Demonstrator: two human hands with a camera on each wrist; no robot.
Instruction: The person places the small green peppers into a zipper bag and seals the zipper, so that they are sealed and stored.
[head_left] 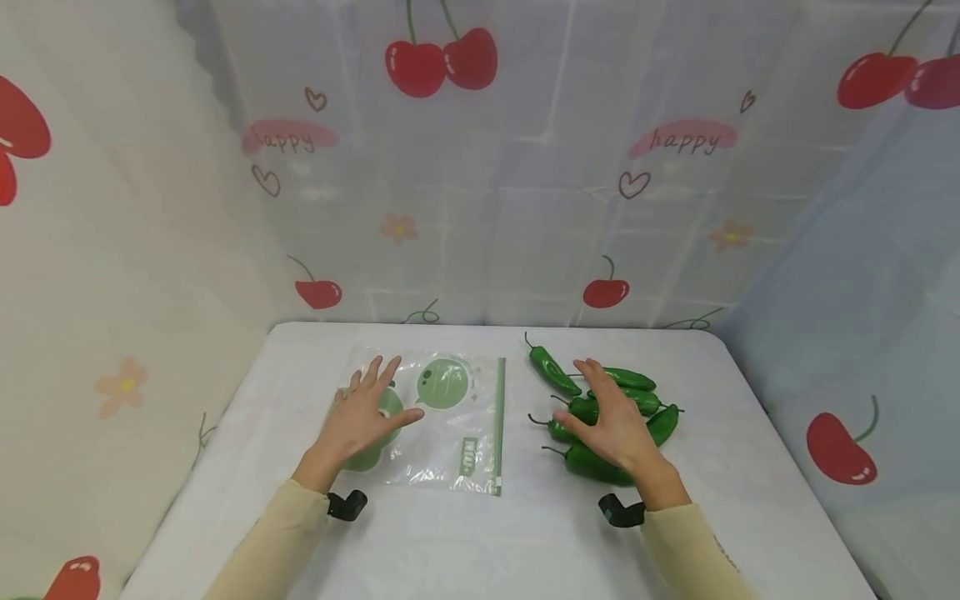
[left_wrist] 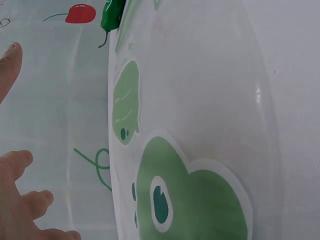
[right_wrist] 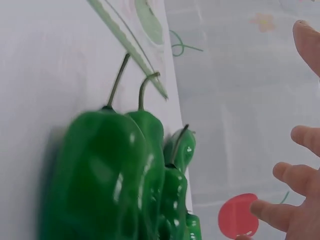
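Observation:
A clear zip bag (head_left: 442, 433) with green printed shapes lies flat left of the table's middle, its green zip strip along the right side. Over its left part hovers my left hand (head_left: 360, 423), fingers spread and holding nothing. To the right is a group of several green chili peppers (head_left: 592, 463) with thin stems. My right hand (head_left: 615, 425) is spread above them, empty, hiding parts of some. In the right wrist view, the nearest pepper (right_wrist: 95, 170) fills the lower left, with the fingers (right_wrist: 295, 177) well apart from it.
The white table (head_left: 465, 550) has rounded far corners. Behind it and at both sides hang pale sheets (head_left: 510, 208) printed with cherries, hearts and flowers. A black wrist mount (head_left: 347, 505) sits on the left wrist, another mount (head_left: 621, 511) on the right.

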